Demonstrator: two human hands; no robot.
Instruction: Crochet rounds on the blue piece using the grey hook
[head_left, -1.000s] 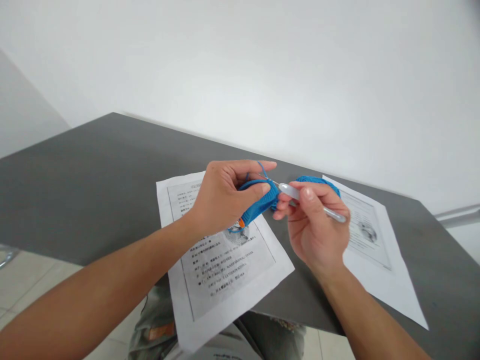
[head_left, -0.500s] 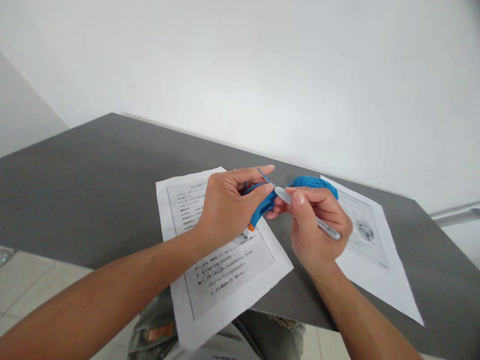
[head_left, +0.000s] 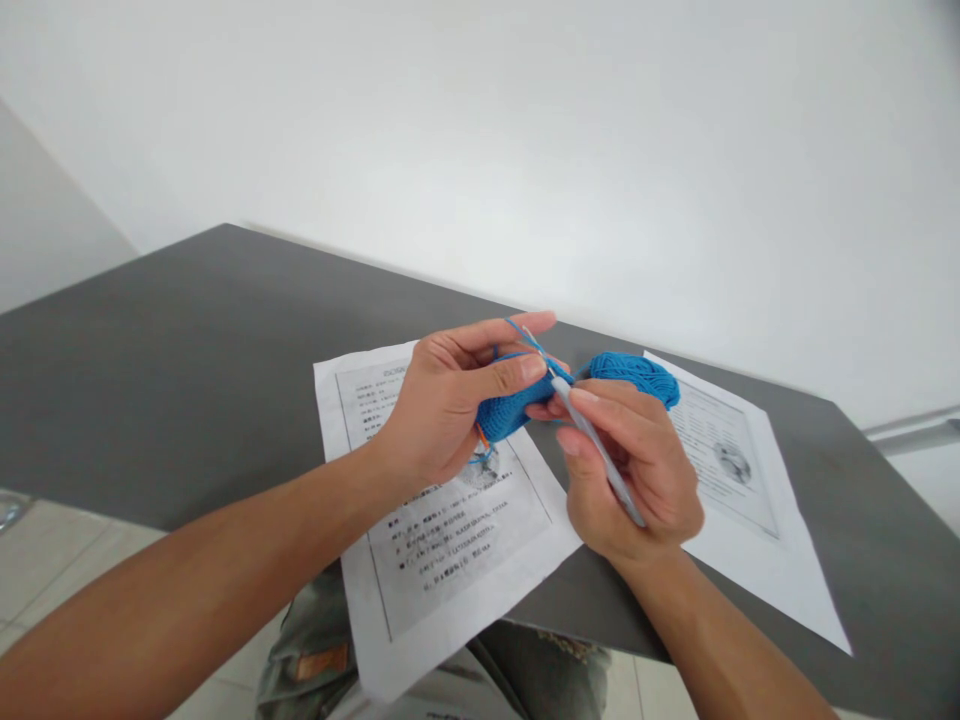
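My left hand (head_left: 450, 400) pinches a small blue crochet piece (head_left: 514, 412) with an orange edge, and a blue strand runs over its raised forefinger. My right hand (head_left: 630, 465) is closed round a clear-handled crochet hook (head_left: 600, 450), whose tip points up-left into the piece beside my left thumb. A ball of blue yarn (head_left: 634, 372) lies on the table just behind my right hand. Both hands hover above the papers.
Two printed sheets lie on the dark grey table (head_left: 187, 350): one sheet (head_left: 442, 540) under my hands overhangs the near edge, the other sheet (head_left: 742, 480) sits to the right. A white wall stands behind. My lap shows below the table edge.
My right hand has turned the hook from lying level to pointing steeply up-left, and its handle now runs down across the palm. My left hand has tilted the blue piece slightly.
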